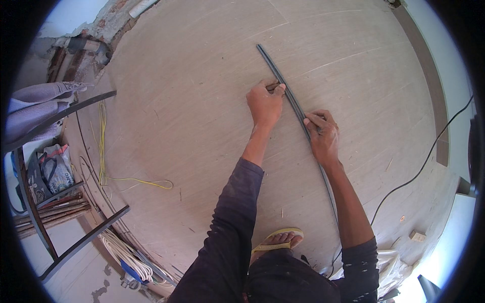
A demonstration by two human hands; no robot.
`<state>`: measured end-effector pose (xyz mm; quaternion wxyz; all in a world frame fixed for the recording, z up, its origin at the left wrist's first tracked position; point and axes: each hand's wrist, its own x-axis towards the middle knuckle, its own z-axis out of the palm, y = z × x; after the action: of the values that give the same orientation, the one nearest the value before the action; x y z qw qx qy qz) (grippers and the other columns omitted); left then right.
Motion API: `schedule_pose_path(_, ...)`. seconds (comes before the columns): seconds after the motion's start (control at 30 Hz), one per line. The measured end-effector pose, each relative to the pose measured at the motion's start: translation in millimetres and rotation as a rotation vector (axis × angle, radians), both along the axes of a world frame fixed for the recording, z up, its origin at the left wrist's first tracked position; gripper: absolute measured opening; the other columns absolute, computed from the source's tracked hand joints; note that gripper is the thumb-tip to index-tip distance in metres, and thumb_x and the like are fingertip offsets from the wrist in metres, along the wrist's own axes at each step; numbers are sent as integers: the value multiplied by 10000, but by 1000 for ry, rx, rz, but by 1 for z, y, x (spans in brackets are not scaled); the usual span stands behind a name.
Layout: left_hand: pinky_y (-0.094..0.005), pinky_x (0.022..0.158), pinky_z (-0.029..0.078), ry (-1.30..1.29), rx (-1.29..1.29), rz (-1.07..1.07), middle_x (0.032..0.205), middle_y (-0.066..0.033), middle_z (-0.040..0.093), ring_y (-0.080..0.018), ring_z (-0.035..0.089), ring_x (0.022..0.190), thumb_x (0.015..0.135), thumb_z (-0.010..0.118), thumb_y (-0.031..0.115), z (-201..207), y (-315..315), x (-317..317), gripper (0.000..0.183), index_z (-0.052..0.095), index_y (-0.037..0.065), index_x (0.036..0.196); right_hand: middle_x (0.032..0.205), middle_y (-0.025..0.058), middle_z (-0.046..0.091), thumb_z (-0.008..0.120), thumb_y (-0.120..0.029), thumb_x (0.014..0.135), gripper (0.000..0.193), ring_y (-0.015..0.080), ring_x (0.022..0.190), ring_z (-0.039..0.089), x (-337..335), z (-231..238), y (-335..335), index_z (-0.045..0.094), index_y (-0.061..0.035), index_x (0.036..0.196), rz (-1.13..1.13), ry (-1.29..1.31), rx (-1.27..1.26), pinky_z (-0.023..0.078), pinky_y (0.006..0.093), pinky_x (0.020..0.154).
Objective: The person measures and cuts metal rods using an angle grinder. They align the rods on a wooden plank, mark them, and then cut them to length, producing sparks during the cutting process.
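Note:
A long, thin, dark grey strip [294, 105] slants over the floor from the upper middle down toward the lower right. Lengthwise lines show along it, and I cannot tell whether it is one grooved piece or pieces side by side. My left hand [265, 105] pinches it below its far end, thumb and fingers closed at its left edge. Nearer to me, my right hand [323, 139] grips the same strip from the right with bent fingers. Past the right hand, its lower stretch bends down beside my right forearm, which hides part of it.
At left stand a dark metal frame [36, 212], a purple towel [43, 103] and a plastic bag [59, 171]. Yellow wire [102, 146] and a white cable coil [126, 252] lie nearby. A black cord [411, 180] crosses the right side, near a small wooden block [417, 236].

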<state>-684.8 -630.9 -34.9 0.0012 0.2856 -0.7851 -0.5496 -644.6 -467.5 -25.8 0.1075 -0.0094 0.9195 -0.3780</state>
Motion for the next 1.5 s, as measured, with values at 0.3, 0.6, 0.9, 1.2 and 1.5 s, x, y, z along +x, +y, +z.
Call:
schedule_pose_path(0.3, -288, 705, 586, 119, 117, 59, 896, -192, 723, -203, 722, 793, 854, 725, 98, -9, -1, 2, 300, 668, -128, 1044, 1069, 150, 650, 661, -137, 893, 210, 315, 957, 650, 0, 12, -1, 724, -23, 1057, 25, 46, 13, 502, 422, 842)
schedule_pose_path(0.6, -281, 710, 584, 83, 86, 49, 921, -203, 722, -199, 722, 809, 851, 725, 88, -8, -2, 1, 312, 666, -119, 1077, 1077, 169, 654, 666, -91, 875, 242, 304, 940, 672, 0, 18, -4, 719, -29, 1103, 46, 34, 21, 523, 402, 825)
schedule_pose_path(0.9, -288, 714, 580, 101, 76, 68, 935, -205, 723, -210, 723, 812, 849, 726, 100, -8, 6, 4, 306, 674, -103, 1072, 1091, 180, 640, 676, -109, 869, 247, 323, 947, 664, 1, 13, 4, 710, -4, 1090, 80, 65, 17, 525, 411, 822)
schedule_pose_path(1.2, -313, 763, 549, 137, -43, 84, 955, -188, 725, -210, 713, 839, 818, 766, 167, -8, -2, 12, 365, 682, -75, 1078, 1139, 207, 601, 679, -138, 865, 331, 358, 1001, 631, 6, 14, -7, 650, 26, 1152, 137, 34, 76, 502, 439, 878)
schedule_pose_path(1.5, -344, 793, 574, 265, 375, 99, 1149, -148, 639, -241, 661, 923, 917, 664, 196, -35, -11, 37, 447, 538, -13, 1292, 1181, 203, 589, 674, -159, 838, 361, 356, 1071, 587, 29, 12, 41, 625, -26, 1170, 141, 244, 24, 463, 447, 951)
